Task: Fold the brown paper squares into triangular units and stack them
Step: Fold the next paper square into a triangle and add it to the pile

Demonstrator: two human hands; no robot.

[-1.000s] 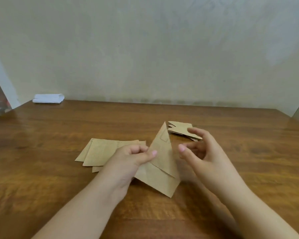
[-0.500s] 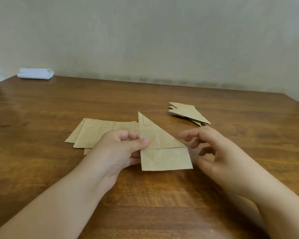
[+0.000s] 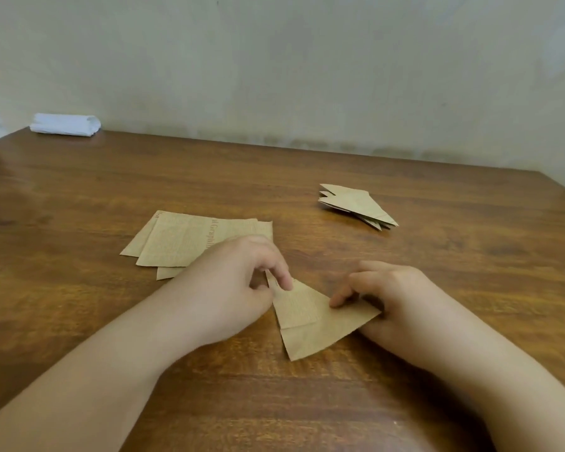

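Observation:
A partly folded brown paper piece (image 3: pixel 310 321) lies on the wooden table (image 3: pixel 79 207) between my hands. My left hand (image 3: pixel 238 282) pinches its upper left tip between thumb and forefinger. My right hand (image 3: pixel 388 288) holds its right corner, fingertips pressing on top and the thumb hidden below. A loose pile of flat brown paper squares (image 3: pixel 183 243) lies behind my left hand, partly covered by it. A stack of folded triangular units (image 3: pixel 356 203) sits farther back to the right.
A folded white cloth (image 3: pixel 65 124) rests at the table's far left corner against the pale wall. The table's right edge shows at the far right.
The folded piece has gone from raised to flat, then turned so its point faces up-left. My right hand, apart from it before, now holds its right corner. My left hand shifted to the tip.

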